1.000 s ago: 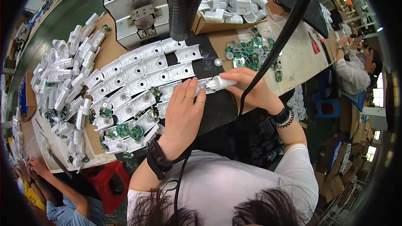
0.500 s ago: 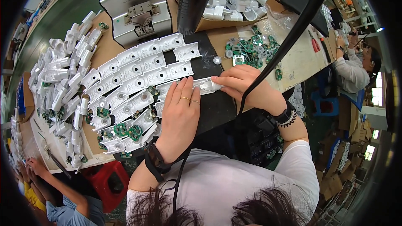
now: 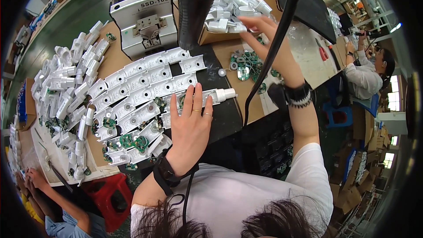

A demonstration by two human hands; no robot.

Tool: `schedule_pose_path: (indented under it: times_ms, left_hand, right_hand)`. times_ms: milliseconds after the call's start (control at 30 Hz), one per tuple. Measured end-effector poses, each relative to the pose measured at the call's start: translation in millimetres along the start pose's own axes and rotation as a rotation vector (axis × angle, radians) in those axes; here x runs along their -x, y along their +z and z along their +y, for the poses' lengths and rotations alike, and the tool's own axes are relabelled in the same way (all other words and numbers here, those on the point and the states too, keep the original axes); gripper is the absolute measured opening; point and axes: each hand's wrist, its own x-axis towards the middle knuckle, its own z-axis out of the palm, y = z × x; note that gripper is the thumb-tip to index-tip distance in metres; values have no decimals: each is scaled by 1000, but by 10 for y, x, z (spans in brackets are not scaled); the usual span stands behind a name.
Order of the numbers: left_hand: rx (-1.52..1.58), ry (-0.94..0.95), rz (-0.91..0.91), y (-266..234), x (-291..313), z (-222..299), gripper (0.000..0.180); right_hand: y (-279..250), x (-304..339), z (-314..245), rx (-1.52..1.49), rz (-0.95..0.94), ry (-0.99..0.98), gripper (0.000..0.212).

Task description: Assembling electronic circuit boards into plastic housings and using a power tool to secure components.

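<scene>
My left hand (image 3: 190, 128) lies flat with spread fingers over the near right end of rows of white half-shell housings (image 3: 143, 80). Just beyond its fingertips, a white shell with a round cap-like end piece (image 3: 225, 94) rests on the black mat (image 3: 222, 121); my right hand is apart from it. Raised in the air, my right hand (image 3: 271, 48) has its fingers stretched out near a carton (image 3: 216, 38) full of white plastic parts (image 3: 240, 0); nothing shows in its grasp. Green circuit boards (image 3: 141, 143) sit in the nearest shells.
A metal machine (image 3: 145, 20) stands behind the rows, beside a thick black tube (image 3: 191, 13). A black cable (image 3: 267, 68) hangs before my right hand. White housings (image 3: 66, 79) are heaped at left, circuit boards (image 3: 242, 61) at right. Other people sit on both sides.
My right hand has let go of the shell's end and moved up and right to the carton. My left hand stays over the shells. The view has shifted slightly.
</scene>
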Motion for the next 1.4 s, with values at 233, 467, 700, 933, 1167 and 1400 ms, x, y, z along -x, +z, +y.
schedule_pose_path:
  times_ms: [233, 467, 700, 933, 1167, 1400]
  left_hand:
    - [-10, -22, 2, 27, 30, 51, 53]
    - [-2, 3, -2, 28, -7, 104, 52]
    - [5, -3, 21, 133, -35, 158, 62]
    - [214, -38, 42, -268, 295, -25, 57]
    - [121, -189, 91, -288, 549, -451, 28]
    - [123, -81, 82, -229, 502, -508, 13]
  right_hand:
    - [419, -346, 320, 307, -212, 87, 28]
    - [221, -213, 301, 19, -5, 41, 37]
    - [-223, 214, -218, -429, 226, 192, 58]
    - [-479, 764, -779, -300, 364, 49, 44]
    - [91, 700, -1302, -269, -441, -147, 42]
    - [609, 775, -1093, -228, -394, -27, 32]
